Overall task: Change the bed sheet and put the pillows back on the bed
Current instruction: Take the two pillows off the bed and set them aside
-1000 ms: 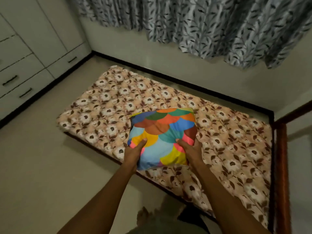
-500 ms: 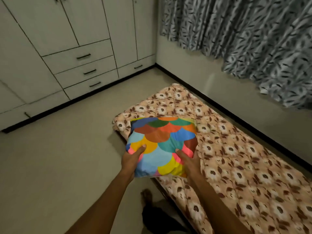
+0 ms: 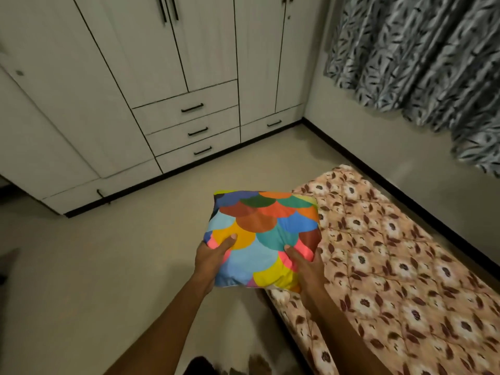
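Both hands grip a folded multicoloured bed sheet, left hand and right hand at its near corners, beside the floral mattress.

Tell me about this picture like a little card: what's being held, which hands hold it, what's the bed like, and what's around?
Held thing: colourful bundle, pillow or folded sheet, cannot tell
Hands: left hand and right hand grip its near edge, thumbs on top
Bed: low flowery mattress, no pillows on the part that shows
Around: wardrobe with drawers, patterned curtain
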